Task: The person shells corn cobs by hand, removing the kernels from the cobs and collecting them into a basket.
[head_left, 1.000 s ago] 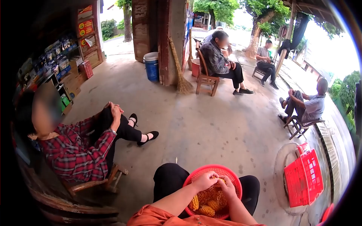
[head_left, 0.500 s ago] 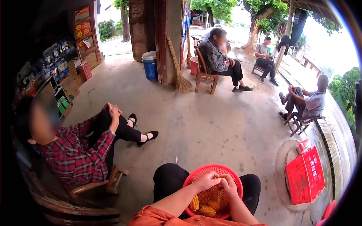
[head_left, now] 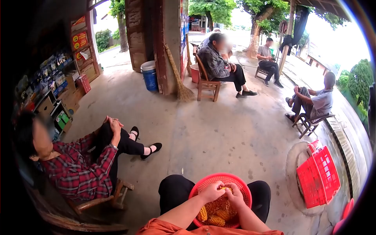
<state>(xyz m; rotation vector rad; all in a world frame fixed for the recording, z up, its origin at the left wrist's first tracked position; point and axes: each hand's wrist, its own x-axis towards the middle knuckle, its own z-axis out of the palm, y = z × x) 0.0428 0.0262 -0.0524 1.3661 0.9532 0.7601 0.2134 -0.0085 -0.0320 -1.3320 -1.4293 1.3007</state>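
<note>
A red plastic basket [head_left: 245,187] rests between my knees on my lap. Several yellow corn cobs [head_left: 216,220] lie inside it, along with loose kernels [head_left: 219,205]. Above the basket, my left hand [head_left: 212,192] and my right hand [head_left: 235,194] meet, fingers closed around an ear of corn [head_left: 224,188]. Only a small yellow part of that ear shows between the fingers; the hands hide the rest.
A person in a plaid shirt [head_left: 84,168] sits close on the left. Other seated people [head_left: 223,64] are farther off. Red crates [head_left: 319,178] stand on the floor at right. A broom [head_left: 182,84] and a blue bucket [head_left: 150,78] are by the doorway.
The view has shifted slightly, so the surroundings sit a little differently in the picture. My hands stay together over the basket, with only a slight change in their position.
</note>
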